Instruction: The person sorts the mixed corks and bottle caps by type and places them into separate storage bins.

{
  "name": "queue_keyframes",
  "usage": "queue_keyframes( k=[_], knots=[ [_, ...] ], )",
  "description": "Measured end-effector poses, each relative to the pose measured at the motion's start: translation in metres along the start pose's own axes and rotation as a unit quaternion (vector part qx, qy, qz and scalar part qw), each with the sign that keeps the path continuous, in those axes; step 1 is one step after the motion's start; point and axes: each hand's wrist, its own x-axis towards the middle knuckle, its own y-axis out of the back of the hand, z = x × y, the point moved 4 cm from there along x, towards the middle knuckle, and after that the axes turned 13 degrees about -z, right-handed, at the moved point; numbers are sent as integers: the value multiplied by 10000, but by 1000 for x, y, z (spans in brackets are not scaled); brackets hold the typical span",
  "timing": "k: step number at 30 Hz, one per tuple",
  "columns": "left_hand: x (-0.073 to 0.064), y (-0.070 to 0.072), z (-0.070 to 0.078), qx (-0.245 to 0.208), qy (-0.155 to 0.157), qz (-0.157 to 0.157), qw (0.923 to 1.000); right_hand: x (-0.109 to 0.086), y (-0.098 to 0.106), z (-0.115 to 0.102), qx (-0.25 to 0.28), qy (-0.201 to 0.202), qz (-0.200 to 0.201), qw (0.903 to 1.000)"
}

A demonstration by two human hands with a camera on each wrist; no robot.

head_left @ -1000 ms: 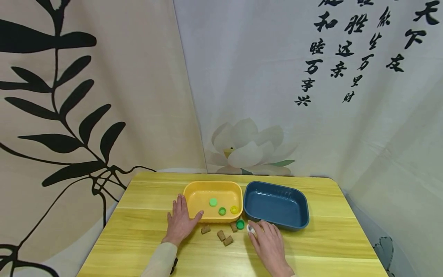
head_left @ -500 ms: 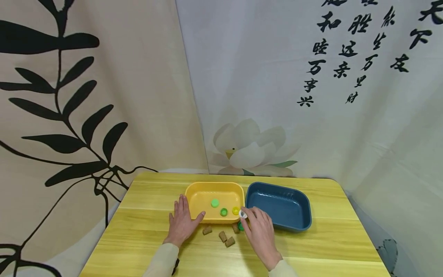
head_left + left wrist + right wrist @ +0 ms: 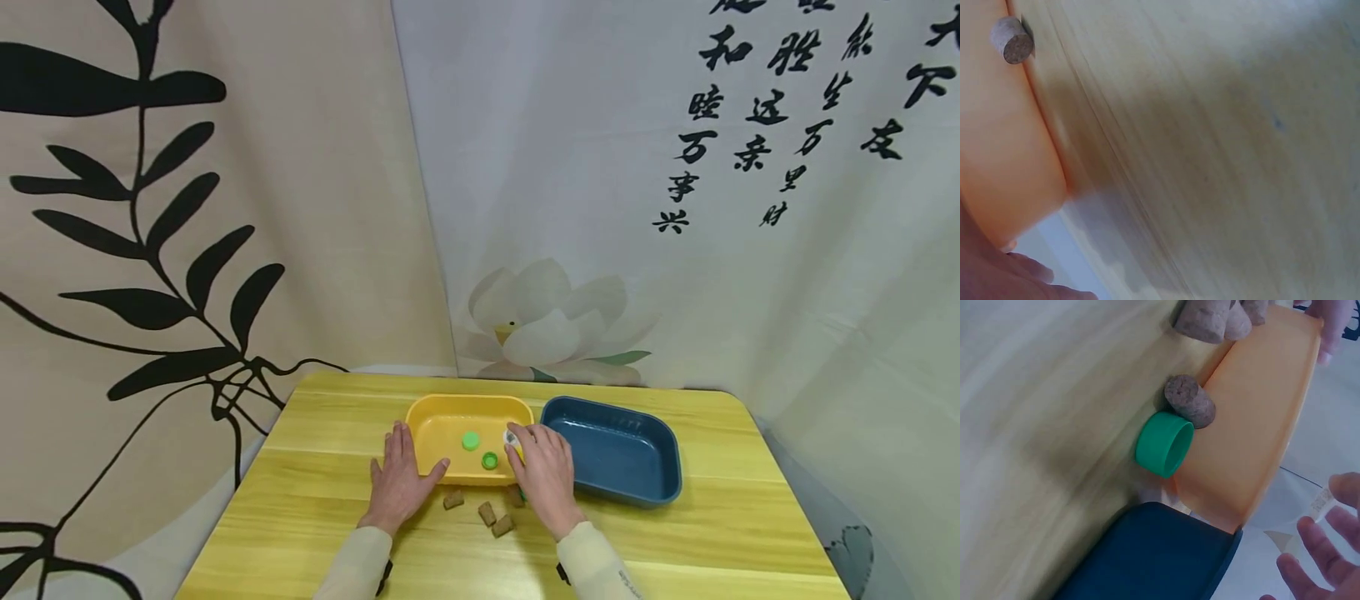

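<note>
My right hand (image 3: 546, 475) pinches a white bottle cap (image 3: 511, 438) over the right side of the yellow tray (image 3: 457, 406). In the right wrist view the white cap (image 3: 1320, 504) sits between thumb and fingers. My left hand (image 3: 401, 485) rests on the tray's left front edge with its fingers straight and spread. Inside the tray lie a light green cap (image 3: 470, 441) and a darker green cap (image 3: 490, 461). A yellow cap there is mostly hidden by my right hand. The right wrist view shows a green cap (image 3: 1163, 445) on the table beside a cork (image 3: 1190, 403).
Several corks (image 3: 487, 513) lie on the wooden table (image 3: 315, 500) in front of the yellow tray. A dark blue tray (image 3: 611, 450) stands just to its right. Behind the table hangs a printed curtain (image 3: 337, 208).
My right hand has carried the white cap from the table in front of the trays, up and left over the yellow tray. My left hand keeps its place on the tray.
</note>
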Motion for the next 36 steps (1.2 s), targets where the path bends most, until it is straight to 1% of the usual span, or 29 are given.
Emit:
queue_keyframes(
  k=[10, 17, 24, 28, 31, 36],
  knots=[
    [-1, 1, 1, -70, -45, 27, 10000, 19, -19, -1, -297, -223, -276, 9989],
    [-2, 0, 0, -16, -46, 33, 10000, 27, -30, 0, -607, -246, -228, 9976],
    [-3, -1, 0, 86, -53, 102, 9999, 31, -39, 4, -765, -410, -571, 9946],
    [-3, -1, 1, 133, -106, 235, 9996, 32, -42, 7, -791, -501, -724, 9930],
    [-3, 0, 1, 140, -116, 272, 9995, 33, -42, 9, -802, -559, -850, 9916],
    [-3, 2, 1, 132, -106, 289, 9994, 33, -34, 10, -626, -603, -974, 9914]
  ],
)
